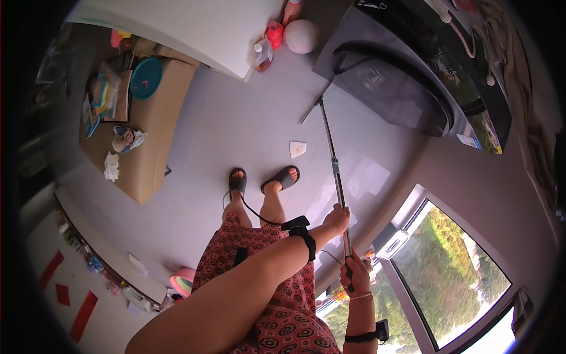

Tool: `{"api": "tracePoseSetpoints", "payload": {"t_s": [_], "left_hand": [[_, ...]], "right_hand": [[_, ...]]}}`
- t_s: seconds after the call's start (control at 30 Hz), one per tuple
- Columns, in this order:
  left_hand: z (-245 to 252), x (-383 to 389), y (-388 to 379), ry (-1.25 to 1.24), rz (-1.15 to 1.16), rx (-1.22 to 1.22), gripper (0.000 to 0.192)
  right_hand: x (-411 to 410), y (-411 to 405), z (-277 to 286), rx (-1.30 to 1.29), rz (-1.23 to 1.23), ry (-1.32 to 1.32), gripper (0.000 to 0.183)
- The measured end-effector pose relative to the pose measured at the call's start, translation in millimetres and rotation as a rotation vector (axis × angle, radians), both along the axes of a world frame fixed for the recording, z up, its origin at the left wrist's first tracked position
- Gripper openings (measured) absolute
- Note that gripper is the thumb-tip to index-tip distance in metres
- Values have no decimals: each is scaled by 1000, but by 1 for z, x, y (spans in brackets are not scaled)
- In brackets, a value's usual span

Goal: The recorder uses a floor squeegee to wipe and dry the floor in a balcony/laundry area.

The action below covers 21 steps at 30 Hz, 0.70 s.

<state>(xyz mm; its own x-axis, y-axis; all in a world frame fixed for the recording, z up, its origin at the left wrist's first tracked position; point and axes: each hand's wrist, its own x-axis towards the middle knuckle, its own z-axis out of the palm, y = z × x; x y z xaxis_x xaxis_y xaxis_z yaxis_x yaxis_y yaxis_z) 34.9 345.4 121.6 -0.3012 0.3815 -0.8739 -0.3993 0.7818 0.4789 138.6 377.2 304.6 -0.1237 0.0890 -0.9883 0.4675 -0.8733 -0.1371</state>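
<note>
Both hands grip the telescopic metal pole of a long-handled floor mop or squeegee. My left hand reaches across my body and wraps the pole partway down. Nearer to me, my right hand closes around the black handle end. The pole slants away across the floor to a thin T-shaped head. That head lies on the grey floor, close to the front of a dark glossy washing machine. Its underside is hidden.
A small white flat piece lies ahead of my sandals. Bottles and a pale ball stand beside a white cabinet. Left is a cardboard box carrying several items; right is a window. A cable hangs near my legs.
</note>
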Motion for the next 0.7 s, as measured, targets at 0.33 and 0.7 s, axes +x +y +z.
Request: {"api": "tracePoseSetpoints", "payload": {"t_s": [0.33, 0.7], "left_hand": [[30, 34, 25, -349, -61, 100, 51], [46, -20, -145, -61, 4, 44, 55]], "right_hand": [[40, -13, 31, 239, -3, -81, 49], [-13, -75, 44, -60, 309, 125, 57]]}}
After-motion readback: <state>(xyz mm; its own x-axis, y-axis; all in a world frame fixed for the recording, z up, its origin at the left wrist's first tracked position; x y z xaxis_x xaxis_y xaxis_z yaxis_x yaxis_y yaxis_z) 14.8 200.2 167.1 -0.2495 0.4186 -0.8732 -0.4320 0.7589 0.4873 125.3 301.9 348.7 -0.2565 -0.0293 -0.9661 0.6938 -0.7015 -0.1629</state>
